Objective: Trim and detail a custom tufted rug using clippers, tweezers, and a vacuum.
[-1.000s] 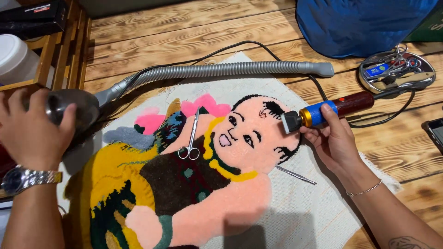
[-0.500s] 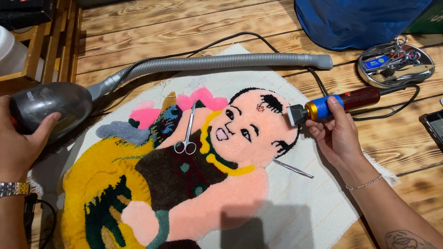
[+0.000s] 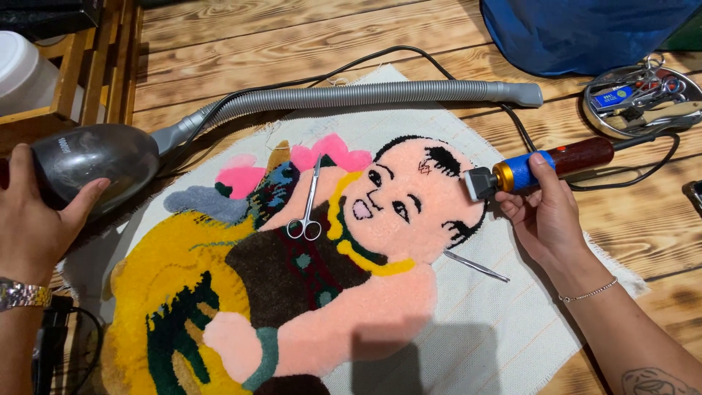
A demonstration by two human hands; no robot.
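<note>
A tufted rug (image 3: 314, 292) showing a cartoon child in peach, brown and yellow lies on white backing cloth. My right hand (image 3: 545, 216) grips a corded trimmer (image 3: 541, 167) with a blue and dark red handle, its head against the side of the rug's face. My left hand (image 3: 33, 223) rests on the dark grey body of a small vacuum (image 3: 91, 164), whose grey ribbed hose (image 3: 365, 95) curves across the rug's top edge. Scissors (image 3: 307, 208) lie on the rug's neck area. Tweezers (image 3: 475, 265) lie on the cloth under the trimmer.
A round metal tray (image 3: 610, 124) with scissors and small tools sits at the right. A blue bag (image 3: 585, 29) is behind it. A wooden rack (image 3: 80, 73) with a white container (image 3: 22, 69) stands at the left. Black cords (image 3: 621, 175) run over the plank table.
The view has shifted and moved closer. My left hand has slid from the top of the vacuum body to its near side. The trimmer stays at the rug's face.
</note>
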